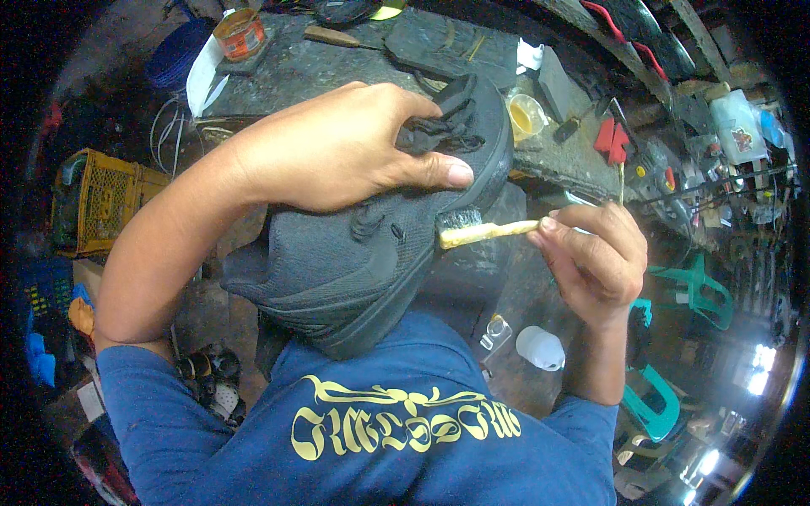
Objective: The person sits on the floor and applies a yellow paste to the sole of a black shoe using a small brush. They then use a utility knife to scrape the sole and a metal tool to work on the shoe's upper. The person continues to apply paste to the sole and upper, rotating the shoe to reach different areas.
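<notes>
A black knit shoe [337, 261] lies tilted across my front, its laces toward the far side and its sole edge facing right. My left hand [354, 152] is wrapped over the shoe's upper, with the thumb pressed near the sole edge. Pinched by its handle in my right hand [599, 253] is a toothbrush-like brush [499, 230] with a pale yellow handle. Its dark, whitish-tipped bristles point up beside the shoe's lower edge; I cannot tell whether they touch it.
Beyond the shoe stands a worn workbench [291, 80] with an orange-labelled tub [240, 35], a wooden-handled tool [333, 36] and a cup of yellowish stuff [527, 116]. A yellow crate [97, 202] is at left. A white container [540, 347] and green plastic pieces [654, 405] lie lower right.
</notes>
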`<state>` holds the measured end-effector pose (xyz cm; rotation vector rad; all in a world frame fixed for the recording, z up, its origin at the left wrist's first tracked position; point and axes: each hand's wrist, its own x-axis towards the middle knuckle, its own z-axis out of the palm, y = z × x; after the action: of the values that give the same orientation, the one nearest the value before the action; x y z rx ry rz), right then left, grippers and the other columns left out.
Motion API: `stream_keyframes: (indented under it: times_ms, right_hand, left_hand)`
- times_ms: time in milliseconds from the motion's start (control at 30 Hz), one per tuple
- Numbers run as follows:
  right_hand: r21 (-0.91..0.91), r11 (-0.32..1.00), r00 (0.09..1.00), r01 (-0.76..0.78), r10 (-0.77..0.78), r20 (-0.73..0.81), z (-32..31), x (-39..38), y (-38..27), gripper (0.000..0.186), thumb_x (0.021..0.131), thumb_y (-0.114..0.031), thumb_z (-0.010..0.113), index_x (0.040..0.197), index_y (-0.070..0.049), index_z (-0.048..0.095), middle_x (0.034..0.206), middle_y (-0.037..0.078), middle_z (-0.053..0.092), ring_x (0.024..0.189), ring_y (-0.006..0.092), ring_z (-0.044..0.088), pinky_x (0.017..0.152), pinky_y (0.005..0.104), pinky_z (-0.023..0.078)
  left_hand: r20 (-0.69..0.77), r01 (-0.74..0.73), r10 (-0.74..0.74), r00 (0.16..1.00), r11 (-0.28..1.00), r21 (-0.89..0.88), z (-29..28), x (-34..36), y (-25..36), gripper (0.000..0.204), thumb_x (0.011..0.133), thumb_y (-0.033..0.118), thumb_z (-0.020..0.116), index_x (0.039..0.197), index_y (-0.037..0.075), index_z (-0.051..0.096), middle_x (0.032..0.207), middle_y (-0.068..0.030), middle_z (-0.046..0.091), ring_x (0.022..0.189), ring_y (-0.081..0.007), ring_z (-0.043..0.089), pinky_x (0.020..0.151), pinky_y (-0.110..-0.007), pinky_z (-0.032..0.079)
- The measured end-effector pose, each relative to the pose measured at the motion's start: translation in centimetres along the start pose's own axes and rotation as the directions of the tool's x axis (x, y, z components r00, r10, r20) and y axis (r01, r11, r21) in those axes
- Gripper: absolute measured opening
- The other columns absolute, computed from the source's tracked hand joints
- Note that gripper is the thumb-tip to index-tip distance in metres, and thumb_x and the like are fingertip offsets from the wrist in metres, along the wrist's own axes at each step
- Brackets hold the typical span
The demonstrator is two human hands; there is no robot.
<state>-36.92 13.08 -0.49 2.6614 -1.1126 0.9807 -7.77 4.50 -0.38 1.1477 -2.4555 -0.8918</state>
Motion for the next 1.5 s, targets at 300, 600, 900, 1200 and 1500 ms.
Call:
stream_keyframes:
  times_ms: [300, 600, 900, 1200, 1500]
  right_hand:
    - [0.032, 0.999, 1.000, 0.004, -0.004, 0.001, -0.2, -0.1, 0.2, 0.022, 0.067, -0.015, 0.090, 0.086, -0.014, 0.077, 0.083, 0.003, 0.072, 0.062, 0.0198, 0.060, 0.053, 0.0337, 0.040]
    - [0.037, 0.999, 1.000, -0.014, 0.014, -0.002, -0.3, -0.1, 0.2, 0.022, 0.067, -0.016, 0.091, 0.084, -0.015, 0.077, 0.083, 0.002, 0.073, 0.062, 0.0195, 0.061, 0.053, 0.0337, 0.040]
    - [0.071, 0.997, 0.999, -0.014, 0.017, -0.039, 0.1, -0.6, 0.5, 0.025, 0.067, -0.015, 0.092, 0.086, -0.014, 0.076, 0.085, 0.003, 0.073, 0.061, 0.0193, 0.061, 0.053, 0.0332, 0.041]
    - [0.161, 0.986, 0.995, -0.040, 0.053, -0.082, 0.4, -1.2, 0.6, 0.027, 0.067, -0.012, 0.092, 0.089, -0.012, 0.077, 0.085, 0.005, 0.073, 0.064, 0.0194, 0.064, 0.053, 0.0327, 0.041]
    - [0.500, 0.848, 0.980, -0.176, 0.200, 0.005, 1.1, -2.7, 0.4, 0.021, 0.068, -0.005, 0.090, 0.086, -0.007, 0.079, 0.084, 0.008, 0.075, 0.069, 0.0215, 0.069, 0.060, 0.0329, 0.050]
  left_hand:
    - [0.028, 0.060, -0.059, 0.998, 0.997, -0.048, -0.5, 0.2, 0.0, 0.093, 0.088, 0.066, 0.070, 0.132, -0.015, 0.058, 0.126, -0.0370, 0.064, 0.123, -0.0432, 0.063, 0.106, -0.044, 0.049]
    - [-0.006, 0.033, -0.033, 0.999, 0.995, -0.096, -0.5, 0.6, -1.0, 0.095, 0.088, 0.067, 0.069, 0.132, -0.016, 0.058, 0.130, -0.0365, 0.062, 0.126, -0.0429, 0.062, 0.108, -0.043, 0.047]
    - [-0.027, 0.012, -0.021, 0.999, 0.954, -0.300, -0.7, 0.8, -1.0, 0.079, 0.093, 0.060, 0.069, 0.125, -0.012, 0.064, 0.111, -0.0227, 0.072, 0.106, -0.0249, 0.067, 0.096, -0.037, 0.051]
    - [-0.036, 0.014, -0.039, 0.999, 0.850, -0.526, -0.2, 0.8, -0.5, 0.059, 0.099, 0.053, 0.066, 0.114, -0.004, 0.070, 0.096, -0.0023, 0.069, 0.090, -0.0096, 0.058, 0.082, -0.029, 0.050]
    - [-0.129, 0.002, -0.079, 0.988, 0.859, -0.511, 0.3, 1.3, -2.3, 0.057, 0.102, 0.057, 0.060, 0.106, 0.000, 0.066, 0.087, 0.0052, 0.055, 0.083, -0.0068, 0.046, 0.075, -0.026, 0.042]
